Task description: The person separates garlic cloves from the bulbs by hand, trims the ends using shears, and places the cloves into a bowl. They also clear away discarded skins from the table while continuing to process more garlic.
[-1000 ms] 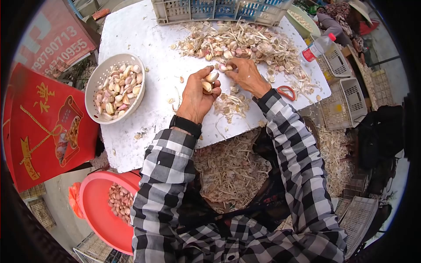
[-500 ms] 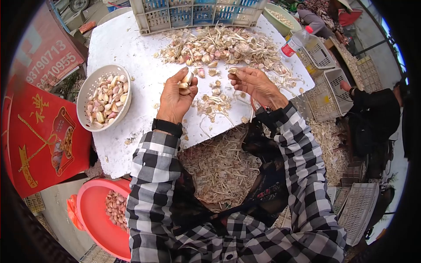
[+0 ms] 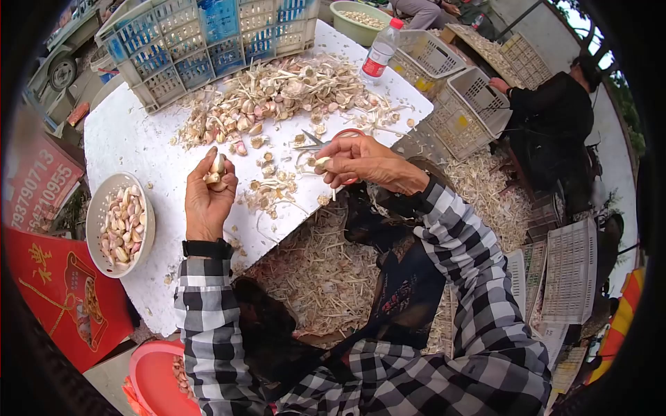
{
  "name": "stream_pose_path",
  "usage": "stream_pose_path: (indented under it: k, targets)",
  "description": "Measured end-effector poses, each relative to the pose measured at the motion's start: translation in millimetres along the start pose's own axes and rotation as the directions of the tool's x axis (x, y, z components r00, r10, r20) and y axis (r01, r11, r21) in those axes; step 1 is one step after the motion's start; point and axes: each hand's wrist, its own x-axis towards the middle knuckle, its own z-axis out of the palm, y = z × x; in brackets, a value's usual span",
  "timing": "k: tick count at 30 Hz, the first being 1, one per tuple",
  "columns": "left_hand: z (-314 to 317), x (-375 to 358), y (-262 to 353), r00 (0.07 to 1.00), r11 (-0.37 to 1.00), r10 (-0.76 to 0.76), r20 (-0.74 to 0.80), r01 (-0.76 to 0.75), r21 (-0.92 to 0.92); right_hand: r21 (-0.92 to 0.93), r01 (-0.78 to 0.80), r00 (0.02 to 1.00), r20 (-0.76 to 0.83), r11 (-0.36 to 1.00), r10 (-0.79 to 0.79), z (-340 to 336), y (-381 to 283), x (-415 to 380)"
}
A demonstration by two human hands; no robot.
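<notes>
My left hand [image 3: 210, 201] is closed around a few garlic cloves [image 3: 217, 166], held upright over the white table. Pinched between the thumb and fingers of my right hand [image 3: 374, 165] is a single pale garlic clove [image 3: 322, 162]. Red-handled scissors [image 3: 311, 142] are also at my right hand, their blades pointing left from behind the fingers; the grip on them is partly hidden. Loose skins and stem bits [image 3: 272, 192] lie between my hands. Beyond them spreads a heap of garlic cloves and dry stems [image 3: 277, 97]. A white colander [image 3: 148, 239] of cloves stands left of my left hand.
A plastic crate [image 3: 163, 59] and a water bottle [image 3: 381, 52] stand on the white table [image 3: 166, 295]. At left are a red box [image 3: 55, 312] and red basin [image 3: 149, 378]. Trimmings [image 3: 319, 277] fill the space below me. Another person [image 3: 555, 125] sits at right.
The view has swung right, shifting the table leftward. My right hand has turned, bringing the scissor blades into sight. The left hand still holds its cloves.
</notes>
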Motion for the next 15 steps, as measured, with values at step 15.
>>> stream_pose_path:
  k: [15]
  targets:
    - [-4, 2, -2, 1.0, 0.999, 0.002, 0.003, -0.002, -0.034, 0.156, 0.328, 0.753, -0.639, 0.932, -0.158, -152, -21, -60]
